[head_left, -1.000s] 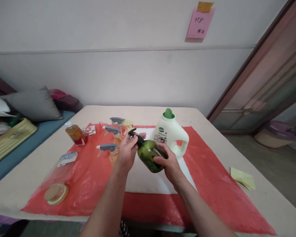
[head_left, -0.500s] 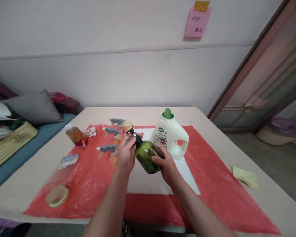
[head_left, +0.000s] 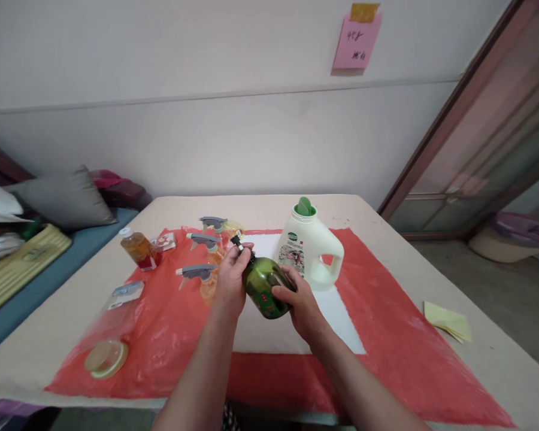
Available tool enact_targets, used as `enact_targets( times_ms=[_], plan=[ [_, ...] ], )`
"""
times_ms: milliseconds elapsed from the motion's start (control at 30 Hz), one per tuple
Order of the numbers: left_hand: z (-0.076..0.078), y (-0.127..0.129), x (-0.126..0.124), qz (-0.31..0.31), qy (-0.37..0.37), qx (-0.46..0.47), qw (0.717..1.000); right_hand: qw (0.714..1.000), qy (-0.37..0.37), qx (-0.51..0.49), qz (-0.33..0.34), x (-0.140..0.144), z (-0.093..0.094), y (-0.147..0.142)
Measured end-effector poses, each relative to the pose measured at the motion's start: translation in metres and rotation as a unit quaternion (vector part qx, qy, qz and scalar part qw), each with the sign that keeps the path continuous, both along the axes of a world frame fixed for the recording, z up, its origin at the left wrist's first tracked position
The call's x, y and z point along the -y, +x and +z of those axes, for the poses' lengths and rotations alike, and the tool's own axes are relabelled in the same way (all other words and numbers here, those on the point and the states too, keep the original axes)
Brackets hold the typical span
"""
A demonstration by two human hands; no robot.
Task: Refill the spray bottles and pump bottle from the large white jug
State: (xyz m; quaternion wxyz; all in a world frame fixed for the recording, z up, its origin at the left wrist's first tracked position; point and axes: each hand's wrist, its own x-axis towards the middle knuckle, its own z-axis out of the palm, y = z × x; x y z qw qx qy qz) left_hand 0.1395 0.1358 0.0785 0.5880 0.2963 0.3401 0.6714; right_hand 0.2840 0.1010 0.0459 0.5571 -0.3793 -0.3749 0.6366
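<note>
Pale wall and a beige tabletop (head_left: 386, 239) under red plastic sheeting (head_left: 386, 335): both hands work a green pump bottle above its middle.

Behind stands a white detergent jug (head_left: 312, 248), toward the far edge; three grey-triggered spray bottles (head_left: 202, 275) and a small amber bottle (head_left: 137, 248) sit toward the far-left corner. The green bottle (head_left: 263, 287), tilted off the sheet, looks like smooth, stiff plastic, probably light and slippery, best gripped round its belly. The right hand (head_left: 299, 302) is wrapped around that belly; the left hand (head_left: 231, 278) is closed about the black pump head (head_left: 238, 242).
</note>
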Motion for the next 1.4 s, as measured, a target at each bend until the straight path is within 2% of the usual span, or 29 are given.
enact_targets(
  times_ms=[200, 300, 533, 700, 867, 967, 1067, 1167, 1233, 1300, 1400],
  plan=[
    [0.004, -0.003, 0.002, -0.022, -0.024, 0.037, 0.999, 0.998, -0.028, -0.047, 0.011, 0.005, 0.006, -0.003],
    [0.005, -0.002, 0.003, -0.025, -0.023, 0.033, 0.999, 0.999, -0.021, -0.034, 0.004, 0.005, 0.004, -0.003],
    [0.001, -0.001, -0.003, 0.078, -0.006, 0.027, 0.997, 0.999, 0.029, 0.021, 0.005, 0.003, -0.006, -0.003],
    [0.001, -0.004, -0.002, 0.02, -0.014, 0.021, 0.999, 1.0, 0.011, 0.002, 0.007, 0.003, -0.005, -0.002],
    [-0.001, -0.002, -0.004, 0.071, 0.008, 0.013, 0.997, 0.999, 0.032, 0.043, -0.008, 0.004, -0.002, -0.003],
    [0.0, -0.005, -0.005, 0.051, 0.0, 0.014, 0.999, 0.999, 0.023, 0.025, -0.012, 0.007, 0.002, -0.003],
    [0.004, -0.009, -0.001, -0.023, 0.001, 0.027, 0.999, 0.99, -0.073, -0.099, 0.07, 0.011, 0.006, -0.002],
    [0.007, -0.011, 0.005, -0.089, 0.013, 0.043, 0.995, 0.941, -0.196, -0.199, 0.19, 0.015, 0.007, 0.0],
    [0.007, -0.011, 0.007, -0.105, 0.012, 0.05, 0.993, 0.928, -0.216, -0.213, 0.217, 0.016, 0.006, 0.0],
    [0.006, -0.009, 0.007, -0.091, -0.001, 0.046, 0.995, 0.941, -0.195, -0.207, 0.182, 0.015, 0.005, -0.002],
    [0.004, -0.005, 0.004, -0.038, -0.012, 0.023, 0.999, 0.978, -0.099, -0.159, 0.091, 0.012, 0.005, -0.008]
  ],
)
